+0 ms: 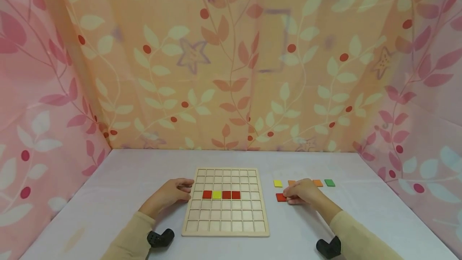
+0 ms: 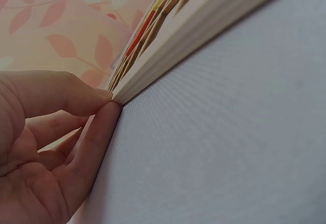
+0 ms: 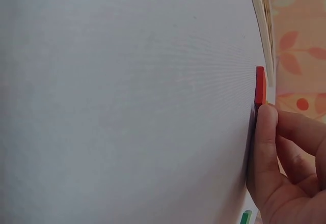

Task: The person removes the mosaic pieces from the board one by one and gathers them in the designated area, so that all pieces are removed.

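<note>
A wooden grid board (image 1: 225, 226) lies on the white table. One row of it holds a red tile (image 1: 207, 194), a yellow tile (image 1: 216, 194) and two more red tiles (image 1: 231, 195) side by side. My left hand (image 1: 171, 195) is at the board's left edge; in the left wrist view the thumb and a finger (image 2: 104, 124) pinch that edge. Right of the board, my right hand (image 1: 304, 191) pinches the right end of a loose red tile (image 1: 280, 197). The right wrist view shows this tile (image 3: 260, 85) jutting past the thumb tip. Whether it touches the table I cannot tell.
Behind the right hand a row of loose tiles runs along the table: yellow (image 1: 277, 183), orange (image 1: 291, 182), another orange (image 1: 317, 183) and green (image 1: 329, 182). The hand may cover others. Patterned cloth (image 1: 231, 59) hangs at the back and both sides.
</note>
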Demonstrator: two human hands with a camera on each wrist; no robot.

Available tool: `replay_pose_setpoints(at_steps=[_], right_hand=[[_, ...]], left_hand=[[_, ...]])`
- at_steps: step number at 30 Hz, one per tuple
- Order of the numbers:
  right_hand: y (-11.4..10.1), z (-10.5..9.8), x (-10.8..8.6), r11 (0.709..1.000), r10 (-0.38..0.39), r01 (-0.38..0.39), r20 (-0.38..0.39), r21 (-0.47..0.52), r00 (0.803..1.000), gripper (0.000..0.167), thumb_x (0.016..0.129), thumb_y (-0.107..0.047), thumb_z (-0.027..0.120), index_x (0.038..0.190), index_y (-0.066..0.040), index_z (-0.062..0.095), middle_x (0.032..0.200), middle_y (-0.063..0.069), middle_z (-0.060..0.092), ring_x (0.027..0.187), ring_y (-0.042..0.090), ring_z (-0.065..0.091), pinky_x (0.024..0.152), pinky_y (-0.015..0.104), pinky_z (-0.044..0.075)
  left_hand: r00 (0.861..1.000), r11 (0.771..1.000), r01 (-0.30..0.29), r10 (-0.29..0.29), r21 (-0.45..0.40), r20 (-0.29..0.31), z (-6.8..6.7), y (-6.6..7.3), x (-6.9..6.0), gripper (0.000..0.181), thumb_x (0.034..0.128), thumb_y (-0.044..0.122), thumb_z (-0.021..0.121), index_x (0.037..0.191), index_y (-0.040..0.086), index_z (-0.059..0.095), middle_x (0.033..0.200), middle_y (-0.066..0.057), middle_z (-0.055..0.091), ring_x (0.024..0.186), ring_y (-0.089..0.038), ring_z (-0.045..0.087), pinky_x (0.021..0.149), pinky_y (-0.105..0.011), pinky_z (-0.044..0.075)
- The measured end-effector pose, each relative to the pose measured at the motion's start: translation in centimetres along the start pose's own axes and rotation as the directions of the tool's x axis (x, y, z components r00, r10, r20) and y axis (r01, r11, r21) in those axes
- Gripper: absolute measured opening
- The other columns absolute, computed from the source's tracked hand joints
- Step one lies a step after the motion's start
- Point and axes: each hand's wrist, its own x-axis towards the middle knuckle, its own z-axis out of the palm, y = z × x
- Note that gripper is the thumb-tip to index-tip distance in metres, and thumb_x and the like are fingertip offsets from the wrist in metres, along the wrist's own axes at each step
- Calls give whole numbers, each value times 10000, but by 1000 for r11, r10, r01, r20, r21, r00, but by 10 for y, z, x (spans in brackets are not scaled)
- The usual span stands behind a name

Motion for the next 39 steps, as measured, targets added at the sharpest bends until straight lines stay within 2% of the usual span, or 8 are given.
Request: replay_pose_setpoints(at_steps=[7,14,22,31,35,39], right_hand=[[0,0,-1,1000,-4,4,-10,-9,1000,196,854,-76,751,1004,47,723,722,54,673,584,125,635,623,234,573],[3,-1,0,999,-53,53,0,-1,999,229,832,-78,771,1007,63,724,673,34,672,562,103,633,597,233,569],[2,2,2,999,-10,8,-42,-34,999,182,819,-86,786,938,42,734,638,46,653,520,110,622,571,228,560],[0,-2,-1,999,-5,3,-48,-45,999,174,835,-98,774,936,35,724,632,30,657,531,104,618,572,217,553],[-7,-5,-7,997,-63,61,-58,-44,996,219,835,-103,770,981,51,717,674,24,692,556,96,621,578,215,550],[-18,0,-15,990,-134,132,-48,-44,990,232,845,-106,760,1012,51,727,730,32,714,585,99,634,601,236,567]], left_hand=[[1000,1000,-5,5,13,-3,0,1,0,573,777,-79,708,1333,-58,571,1126,-157,649,974,-183,597,764,-289,560],[1000,1000,7,-6,4,-8,-1,1,1,572,774,-82,708,1330,-49,578,1108,-146,651,970,-183,599,761,-283,557],[1000,1000,0,0,-8,7,0,2,0,588,779,-93,708,1345,-72,553,1154,-176,636,967,-185,594,760,-292,560],[1000,999,29,-28,21,-10,2,5,-2,569,800,-65,703,1351,-35,564,1124,-149,641,985,-198,598,775,-297,564],[1000,1000,22,-22,15,3,2,6,-3,570,804,-56,707,1354,-43,558,1138,-161,638,995,-203,595,784,-299,565],[1000,1000,27,-27,5,-1,1,6,-4,574,794,-62,708,1349,-40,564,1127,-155,641,983,-197,592,775,-290,560]])
